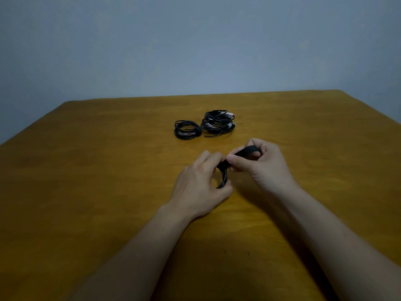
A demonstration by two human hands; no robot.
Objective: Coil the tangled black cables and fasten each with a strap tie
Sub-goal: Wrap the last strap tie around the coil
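Well inside table (86,170) edges, left hand (199,181) grips coiled cable (223,179), right hand (263,165) pinches strap tie (246,151).

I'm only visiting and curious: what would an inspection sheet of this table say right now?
Surface: wooden table, brown top, dimly lit.
Job's things: held coil of black cable; strap tie runs from its top.
Clutter: nothing seen.
Grippers: left hand grips the held coil; right hand pinches the strap tie.
Cables: small coil lies farther back; cable pile beside it on the right, white and red plugs showing.
Surroundings: plain grey-blue wall behind.
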